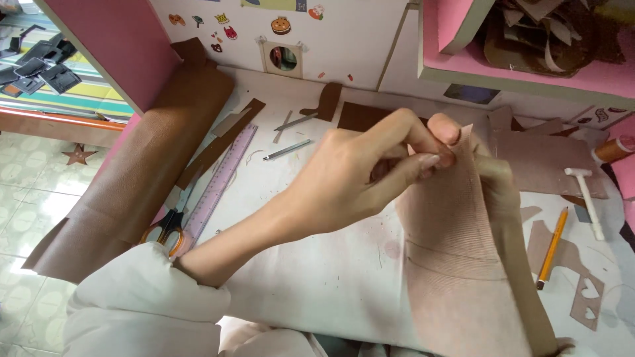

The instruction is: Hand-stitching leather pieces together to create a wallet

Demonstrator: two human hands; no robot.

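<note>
Brown leather sheet (pixel 456 264) — top edge pinched by left hand (pixel 357 175).

Small cartoon stickers (pixel 229 25) are dotting the white back wall — orange, red, green, one round and brown (pixel 280 26); more are showing at the right edge (pixel 598 116).

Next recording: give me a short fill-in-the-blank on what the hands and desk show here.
1. The left hand pinches the top edge of a pinkish-brown ___ sheet.
2. The pencil lying to the right of the sheet is ___ in colour.
3. The scissors with orange handles lie beside a translucent purple ___.
4. The right hand is mostly hidden ___ the sheet.

Missing words: leather; orange; ruler; behind
</note>
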